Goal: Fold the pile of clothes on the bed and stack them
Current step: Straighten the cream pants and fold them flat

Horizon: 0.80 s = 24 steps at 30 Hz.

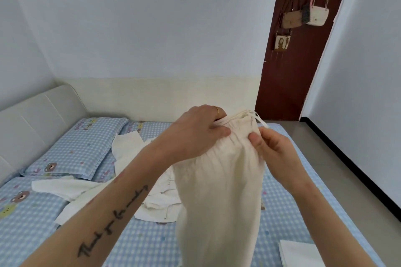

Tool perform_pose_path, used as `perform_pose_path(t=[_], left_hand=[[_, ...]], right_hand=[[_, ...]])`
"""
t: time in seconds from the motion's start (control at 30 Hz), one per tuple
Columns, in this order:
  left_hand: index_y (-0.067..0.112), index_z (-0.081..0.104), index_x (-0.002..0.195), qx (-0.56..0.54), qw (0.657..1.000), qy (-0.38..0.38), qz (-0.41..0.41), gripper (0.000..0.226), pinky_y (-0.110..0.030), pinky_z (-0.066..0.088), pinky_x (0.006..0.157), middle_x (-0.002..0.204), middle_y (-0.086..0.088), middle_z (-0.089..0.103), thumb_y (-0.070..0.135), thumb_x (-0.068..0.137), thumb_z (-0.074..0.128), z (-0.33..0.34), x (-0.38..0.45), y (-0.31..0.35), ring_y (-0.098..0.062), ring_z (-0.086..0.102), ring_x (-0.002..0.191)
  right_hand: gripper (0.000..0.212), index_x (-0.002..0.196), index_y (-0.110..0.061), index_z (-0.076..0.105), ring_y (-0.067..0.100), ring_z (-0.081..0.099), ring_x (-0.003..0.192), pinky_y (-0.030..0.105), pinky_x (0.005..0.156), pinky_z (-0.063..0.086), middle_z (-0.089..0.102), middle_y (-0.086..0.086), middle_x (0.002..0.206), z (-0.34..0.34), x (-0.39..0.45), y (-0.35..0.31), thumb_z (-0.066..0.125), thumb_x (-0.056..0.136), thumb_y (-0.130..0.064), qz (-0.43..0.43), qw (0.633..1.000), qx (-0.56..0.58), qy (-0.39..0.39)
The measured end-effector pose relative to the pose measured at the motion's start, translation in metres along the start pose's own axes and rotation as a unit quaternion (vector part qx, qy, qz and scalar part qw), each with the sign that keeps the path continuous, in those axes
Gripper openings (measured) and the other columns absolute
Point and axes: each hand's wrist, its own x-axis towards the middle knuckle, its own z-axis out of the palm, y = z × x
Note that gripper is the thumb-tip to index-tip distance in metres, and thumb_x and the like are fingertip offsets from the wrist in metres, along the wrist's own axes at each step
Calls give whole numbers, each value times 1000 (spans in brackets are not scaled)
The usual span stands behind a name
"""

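Observation:
A cream drawstring garment [219, 191] hangs in the air above the bed, held up by its gathered waistband. My left hand [193, 134] grips the waistband's left side, and my right hand [275, 154] pinches its right side, with the white drawstrings trailing past my fingers. Behind it, a loose pile of white clothes [121, 182] lies spread over the blue checked sheet [138, 243]. A folded white piece [299, 252] rests on the sheet at the lower right.
A blue checked pillow [76, 149] lies at the head of the bed beside the padded cream headboard [32, 123]. Grey floor [338, 158] runs along the bed's right side. A dark brown door [295, 60] with hanging bags stands at the back right.

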Motion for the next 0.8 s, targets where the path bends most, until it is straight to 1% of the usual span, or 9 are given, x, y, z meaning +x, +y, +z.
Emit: perform_pose_path(t=[0.07,0.17,0.27,0.37,0.43,0.5,0.6,0.67,0.8], left_hand=[[15,57,76,-55,998,14,-24,21,-28,40,58,69,4,57,31,89,56,2,-1,1,-10,53,64],[11,62,82,-121,991,49,-39,21,-26,43,57,68,2,60,30,89,57,2,-7,-1,-9,54,59],[6,64,91,-189,977,80,-66,24,-39,52,73,84,-13,68,29,90,57,-1,-19,-14,-25,64,75],[19,68,91,-214,966,99,-110,15,-36,55,73,82,-1,72,30,89,58,1,-39,-42,-16,68,78],[20,67,90,-212,961,96,-150,14,-35,52,73,79,1,71,30,90,58,8,-56,-69,-15,66,75],[16,65,87,-207,956,84,-190,17,-36,48,67,75,-5,67,30,91,56,20,-76,-98,-16,62,68],[13,61,82,-197,946,75,-246,18,-27,41,56,62,3,59,28,91,56,43,-110,-144,-5,52,56],[12,60,82,-193,935,76,-290,18,-25,41,55,63,0,59,27,92,56,58,-136,-178,-6,53,56],[21,55,74,-220,896,83,-378,19,-13,36,46,56,11,56,24,92,56,87,-187,-245,0,49,49]], right_hand=[[44,80,-2,58,12,42,63,23,56,34,48,7,69,-7,7,-7,51,86,-46,-23,999,-33,0],[47,84,7,51,13,38,62,25,54,31,43,8,70,-11,23,-17,49,92,-39,-45,996,-77,-30],[40,72,-2,47,5,35,56,19,50,28,39,-2,64,-2,39,-24,49,95,-35,-48,992,-97,-72],[37,65,-14,45,0,35,50,12,46,28,38,-15,56,27,51,-18,49,96,-33,-37,983,-122,-133],[36,68,-12,47,-1,37,50,14,48,29,40,-16,56,54,54,-4,49,97,-33,-18,973,-141,-183],[36,67,-13,45,0,37,52,17,51,30,39,-14,58,85,54,15,48,97,-33,-6,957,-165,-240],[36,71,-13,51,-1,40,54,16,54,35,45,-11,64,135,46,48,47,96,-39,31,933,-168,-317],[37,77,-8,54,-1,41,56,17,56,36,48,-9,68,175,39,72,46,97,-39,53,917,-162,-362],[38,73,-8,46,5,39,59,26,61,35,44,-7,68,260,23,120,47,97,-38,90,882,-159,-433]])
